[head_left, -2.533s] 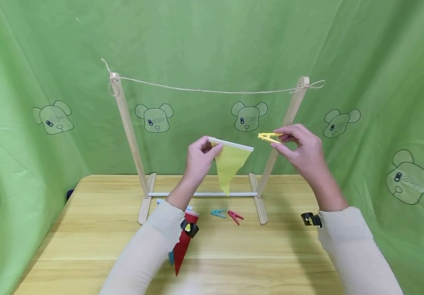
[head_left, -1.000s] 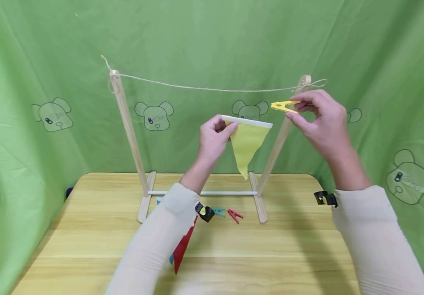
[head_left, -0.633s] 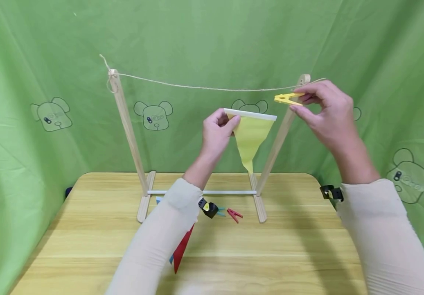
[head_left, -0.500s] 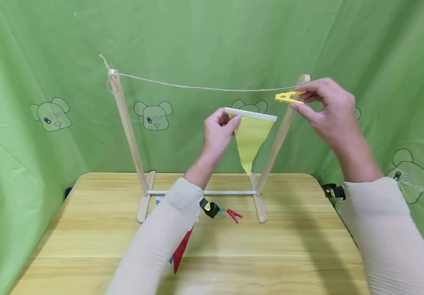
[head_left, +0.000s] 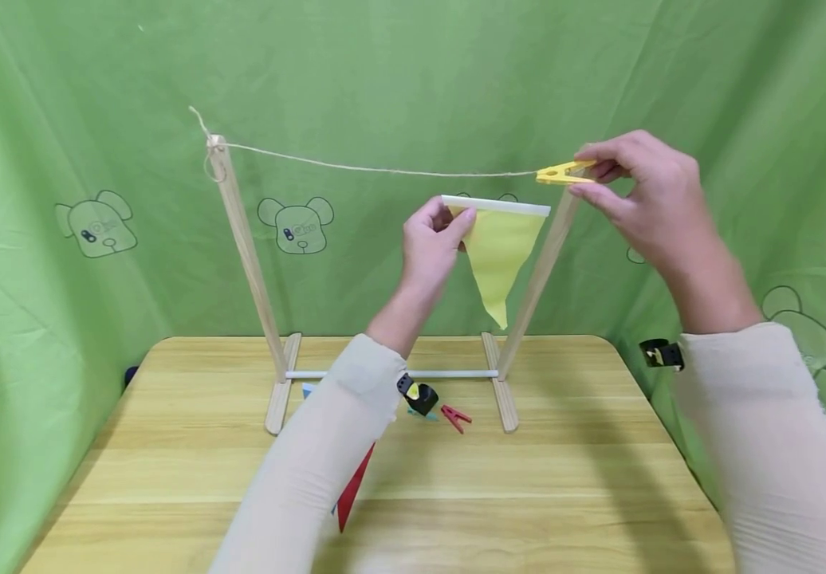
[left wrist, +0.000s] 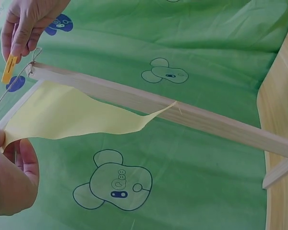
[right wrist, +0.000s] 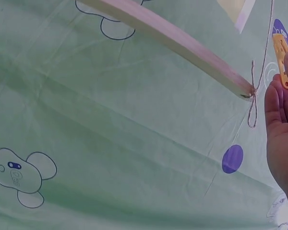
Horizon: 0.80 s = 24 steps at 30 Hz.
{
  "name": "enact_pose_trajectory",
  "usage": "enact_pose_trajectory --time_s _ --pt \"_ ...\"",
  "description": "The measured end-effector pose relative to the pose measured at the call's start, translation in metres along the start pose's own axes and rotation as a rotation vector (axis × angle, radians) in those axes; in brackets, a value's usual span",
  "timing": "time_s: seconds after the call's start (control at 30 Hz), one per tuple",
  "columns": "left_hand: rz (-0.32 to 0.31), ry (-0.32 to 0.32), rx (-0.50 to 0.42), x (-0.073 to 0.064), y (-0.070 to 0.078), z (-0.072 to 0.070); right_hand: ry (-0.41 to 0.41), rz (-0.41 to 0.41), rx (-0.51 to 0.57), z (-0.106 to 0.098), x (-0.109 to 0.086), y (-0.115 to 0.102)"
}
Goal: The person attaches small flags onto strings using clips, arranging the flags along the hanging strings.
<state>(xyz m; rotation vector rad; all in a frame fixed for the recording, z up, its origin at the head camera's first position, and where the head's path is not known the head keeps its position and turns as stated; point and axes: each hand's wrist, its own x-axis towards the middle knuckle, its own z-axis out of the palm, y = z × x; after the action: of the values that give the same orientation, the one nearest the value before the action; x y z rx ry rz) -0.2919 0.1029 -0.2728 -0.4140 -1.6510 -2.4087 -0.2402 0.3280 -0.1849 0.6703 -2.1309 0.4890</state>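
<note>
My left hand [head_left: 433, 243] pinches the left end of the white top strip of a yellow triangular pennant [head_left: 502, 255], which hangs point down below the string. In the left wrist view the pennant [left wrist: 77, 112] spreads out from the thumb and fingers. Up to the right, my right hand [head_left: 646, 191] holds a yellow clothespin [head_left: 562, 173] between thumb and fingers by its handle ends. The clothespin's tip points left and overlaps the twine [head_left: 384, 170] in the head view; in both wrist views it appears beside the twine, apart from the pennant.
The twine runs between two wooden posts [head_left: 244, 247] joined by a white rod [head_left: 456, 374] low down. On the wooden table [head_left: 528, 502] lie a red clothespin [head_left: 455, 418], a partly hidden blue clothespin [head_left: 423, 415], and a red pennant [head_left: 354, 490] over a blue one, partly under my left forearm.
Both hands have risen and moved right, carrying the pennant and the clothespin up from well below the twine. The clothespin is now level with the twine, near the right post.
</note>
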Motion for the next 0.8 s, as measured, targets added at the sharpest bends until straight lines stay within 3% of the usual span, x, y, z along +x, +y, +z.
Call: enact_pose_trajectory --time_s 0.23,0.5,0.8 --pt "-0.026 0.0 -0.027 0.004 0.004 0.003 -0.022 -0.014 -0.024 -0.005 0.007 0.002" --pt "-0.031 -0.005 -0.039 0.004 0.006 0.007 -0.099 0.027 -0.092 -0.01 0.013 0.0" --pt "-0.008 0.01 -0.041 0.007 0.006 0.014 -0.106 -0.059 -0.126 -0.013 0.023 -0.002"
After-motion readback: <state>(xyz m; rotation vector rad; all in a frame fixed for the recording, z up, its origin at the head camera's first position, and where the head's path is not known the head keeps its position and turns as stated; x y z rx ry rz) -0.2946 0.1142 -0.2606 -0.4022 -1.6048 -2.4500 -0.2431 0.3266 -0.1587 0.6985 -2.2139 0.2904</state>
